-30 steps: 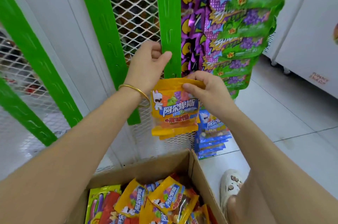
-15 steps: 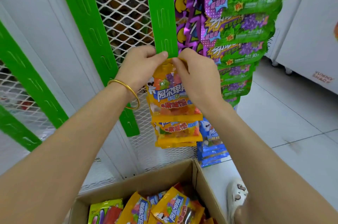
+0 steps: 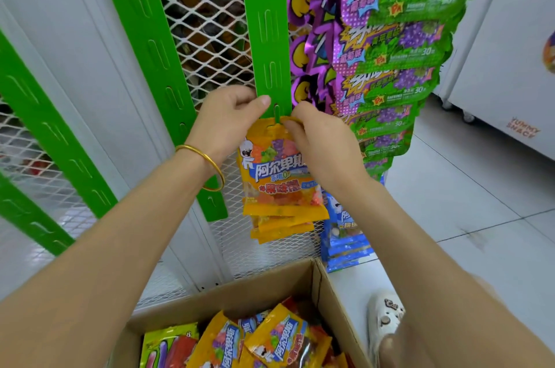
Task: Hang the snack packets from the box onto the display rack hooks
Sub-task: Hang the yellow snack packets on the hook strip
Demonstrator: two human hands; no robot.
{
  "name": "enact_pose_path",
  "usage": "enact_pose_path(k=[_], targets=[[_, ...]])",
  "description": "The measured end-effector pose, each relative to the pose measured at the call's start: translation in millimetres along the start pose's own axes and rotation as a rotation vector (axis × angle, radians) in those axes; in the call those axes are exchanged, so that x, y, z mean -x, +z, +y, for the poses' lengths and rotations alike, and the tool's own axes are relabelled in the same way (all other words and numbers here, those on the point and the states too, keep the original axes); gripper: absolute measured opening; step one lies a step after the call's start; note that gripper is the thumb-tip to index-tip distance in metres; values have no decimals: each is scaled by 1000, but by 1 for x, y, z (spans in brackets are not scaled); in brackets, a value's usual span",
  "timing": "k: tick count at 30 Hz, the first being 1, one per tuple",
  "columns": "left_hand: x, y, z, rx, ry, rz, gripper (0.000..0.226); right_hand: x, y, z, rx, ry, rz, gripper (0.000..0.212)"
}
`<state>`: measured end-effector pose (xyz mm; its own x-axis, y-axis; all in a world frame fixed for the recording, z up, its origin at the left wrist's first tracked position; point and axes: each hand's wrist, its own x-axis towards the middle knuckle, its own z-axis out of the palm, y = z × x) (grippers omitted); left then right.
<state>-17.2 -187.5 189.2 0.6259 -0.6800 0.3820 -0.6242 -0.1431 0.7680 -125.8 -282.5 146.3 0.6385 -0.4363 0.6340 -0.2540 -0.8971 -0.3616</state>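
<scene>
Several snack packets (image 3: 282,337) lie in the near cardboard box (image 3: 330,292). Beyond, the right hand (image 3: 321,145) pinches the top of an orange packet (image 3: 279,181) at the lower end of the green strip (image 3: 270,37); the left hand (image 3: 228,121) pinches the strip just beside it.

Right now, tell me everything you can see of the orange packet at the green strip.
The packet is a glossy orange plastic pouch with a white cartoon figure, fruit pictures, a blue band of white characters and a clear window showing coloured sweets. It hangs upright against the strip, whose tab shows through its top slot. The right hand pinches its top edge and covers its right side; the left hand grips the strip beside it. Beneath it hang similar packets.
</scene>
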Motion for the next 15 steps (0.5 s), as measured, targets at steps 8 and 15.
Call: enact_pose_path(k=[8,15], targets=[[9,4,-11,-88,126,33,8,19,-2,-5,37,-2,124,24],[35,3,-25,-20,163,181,36,62,-11,-10,181,27,248,39]])
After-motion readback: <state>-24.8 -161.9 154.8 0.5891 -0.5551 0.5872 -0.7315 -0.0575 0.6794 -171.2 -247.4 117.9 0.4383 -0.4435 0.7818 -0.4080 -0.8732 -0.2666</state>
